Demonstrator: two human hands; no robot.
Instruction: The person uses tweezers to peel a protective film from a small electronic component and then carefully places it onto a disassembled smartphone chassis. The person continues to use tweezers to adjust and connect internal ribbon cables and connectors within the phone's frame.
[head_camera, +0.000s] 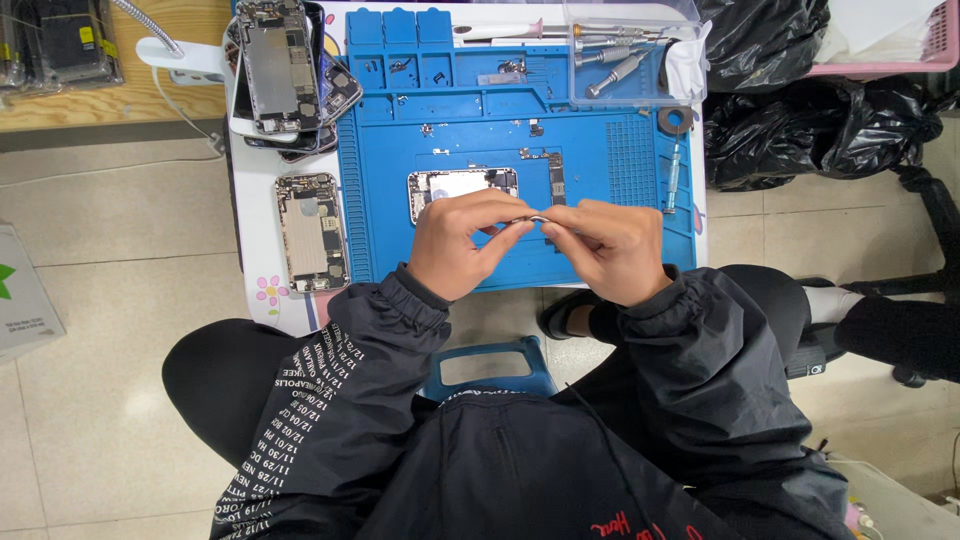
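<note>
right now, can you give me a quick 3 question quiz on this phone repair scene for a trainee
1. True or false: the left hand and the right hand meet over the blue mat, pinching a small metal part between them.
2. Which lies on the white table left of the mat? A) one opened phone B) a hammer C) a mug
3. Fill in: the screwdrivers lie in a clear ____ at the mat's far right corner.

Key: 1 true; 2 A; 3 tray
</note>
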